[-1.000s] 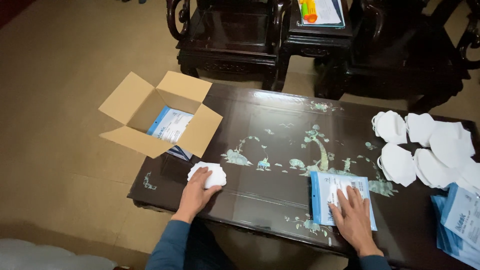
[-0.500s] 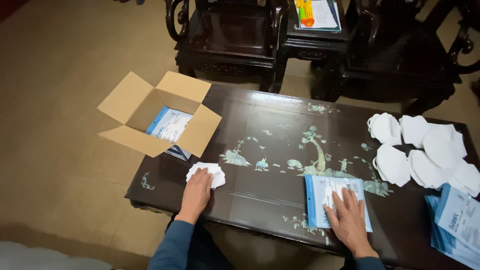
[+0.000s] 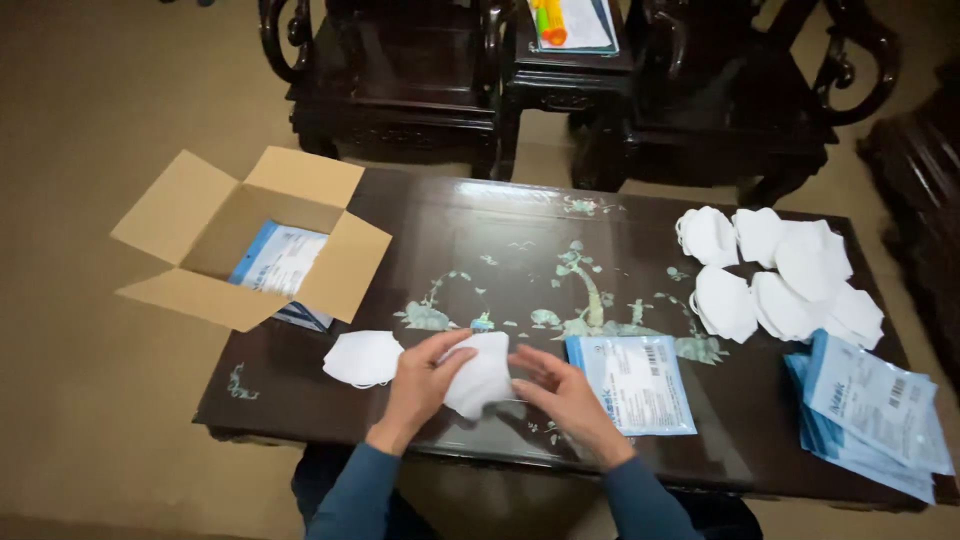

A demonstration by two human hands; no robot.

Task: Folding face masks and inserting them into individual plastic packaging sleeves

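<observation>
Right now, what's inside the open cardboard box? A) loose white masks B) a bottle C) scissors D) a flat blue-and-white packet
D: the cardboard box at the table's left end holds a flat blue-and-white packet; the loose white masks lie on the table at the right, outside it.

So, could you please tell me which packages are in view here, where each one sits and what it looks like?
Pouch: flat on the table by the right hand, rectangular, white and blue.
Pouch stack: table's right end, flat, blue and white, fanned.
Boxed pouch: inside the carton, white with blue edge.
Carton: on the table's left end, brown cardboard, flaps open.
Far packet: on the small stand beyond the table, white with orange and green.
</observation>
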